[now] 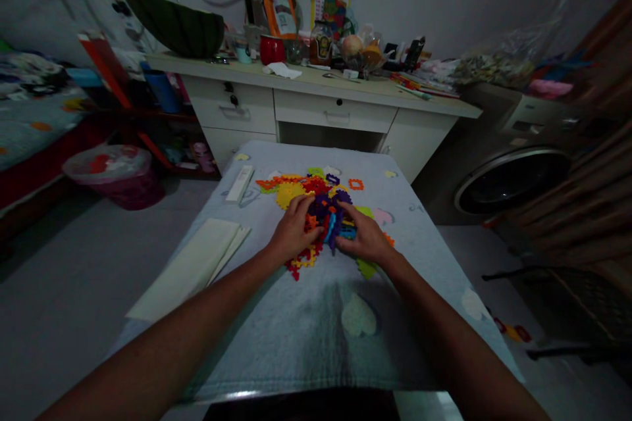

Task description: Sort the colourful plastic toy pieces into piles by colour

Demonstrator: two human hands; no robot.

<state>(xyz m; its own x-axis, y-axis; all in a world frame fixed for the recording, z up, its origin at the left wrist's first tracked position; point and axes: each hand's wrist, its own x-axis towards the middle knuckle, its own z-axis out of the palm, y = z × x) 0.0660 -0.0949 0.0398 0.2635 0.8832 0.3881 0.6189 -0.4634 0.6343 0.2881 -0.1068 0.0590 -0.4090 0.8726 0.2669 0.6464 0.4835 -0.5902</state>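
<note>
A heap of toothed plastic building pieces [323,205] in purple, red, yellow, orange, blue and green lies in the middle of the cloth-covered table [291,335]. From the left, my left hand [296,230] curls around the pieces, its fingers over the top and its thumb at the near side. My right hand [364,235] cups the right side, thumb and fingers bent around purple and blue pieces. The hands are a short way apart, with upright pieces between them. A yellow gear piece [290,195] lies beyond my left fingers, and an orange square frame [355,184] lies apart at the far right.
Folded white paper [190,270] and a narrow white box [240,184] lie on the table's left. Beyond stands a desk [320,89] with a watermelon piece [178,25], jars and a pouch. A washing machine [488,164] stands right, a pink bin [118,177] left.
</note>
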